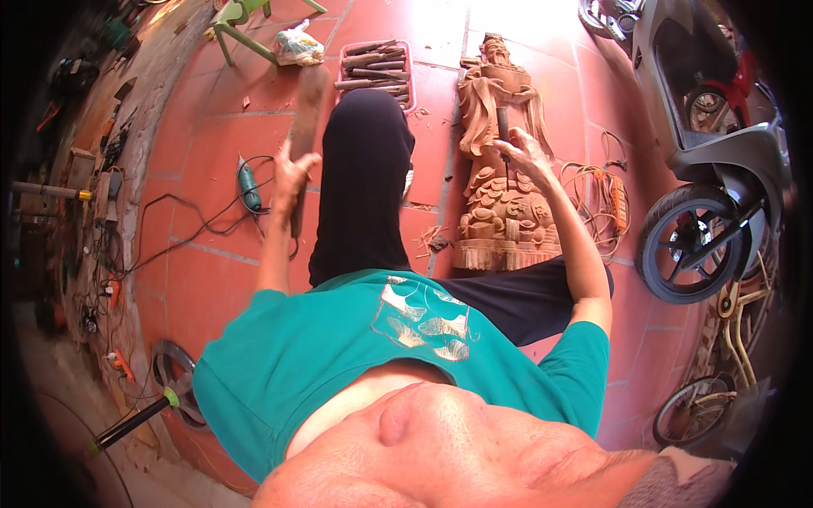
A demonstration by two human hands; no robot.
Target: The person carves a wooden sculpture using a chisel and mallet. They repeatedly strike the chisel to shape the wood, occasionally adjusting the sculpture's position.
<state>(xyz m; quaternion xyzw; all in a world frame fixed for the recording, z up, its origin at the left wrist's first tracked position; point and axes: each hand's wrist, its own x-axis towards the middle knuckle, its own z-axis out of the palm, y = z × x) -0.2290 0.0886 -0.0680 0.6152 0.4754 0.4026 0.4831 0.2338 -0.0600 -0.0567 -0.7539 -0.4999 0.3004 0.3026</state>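
Observation:
A carved wooden statue (506, 207) of a bearded, robed figure lies on its back on the floor in front of me, right of my raised knee. My right hand (527, 154) is over its middle, closed round a slim dark chisel (503, 124) that lies along the carving. Exactly where the chisel's tip meets the wood is hard to see. On the left, my left hand (294, 176) grips a long, flat wooden bat (308, 110), slightly blurred, pointing away from me beside my knee. The thumb sticks out to the right.
Past my knee stands a pink basket (412, 74) of carving tools. A green rotary tool (248, 184) with a black cord lies left. Coiled orange cable with a power strip (616, 203) lies right, near a parked scooter (690, 241). A green stool (233, 25) and plastic bag (298, 44) are far left.

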